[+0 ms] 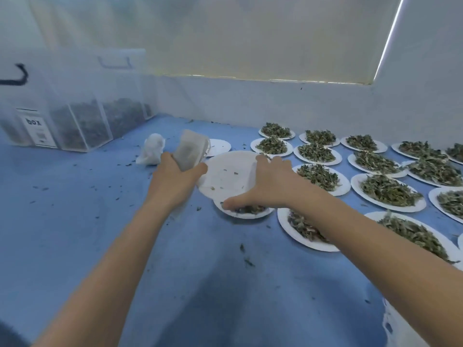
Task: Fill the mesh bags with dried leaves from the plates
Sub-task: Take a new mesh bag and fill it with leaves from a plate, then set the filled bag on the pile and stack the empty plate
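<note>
A: What sits farthest out to the left of the hands?
B: Clear storage boxes (pixel 82 121) with dark leaf matter inside, one labelled "box". Nearer, just beyond the left hand (pixel 175 177), lies a crumpled white bag (pixel 151 150) on the blue tabletop (pixel 75 221).
A: And the left hand itself?
B: Its fingers are curled round a mesh bag (pixel 190 151) showing dark leaves through the cloth, held upright above the tabletop.
A: Between the two hands?
B: A nearly bare paper plate (pixel 225 175), tilted, with a few leaf scraps on it. The right hand (pixel 265 186) holds its far edge with fingers over the rim, the thumb stretched down to a smaller plate (pixel 243 212) of leaves below.
A: To the right of that hand?
B: Rows of paper plates (pixel 390 196) heaped with dried leaves (pixel 387 190), standing close together; the right forearm crosses over one.
</note>
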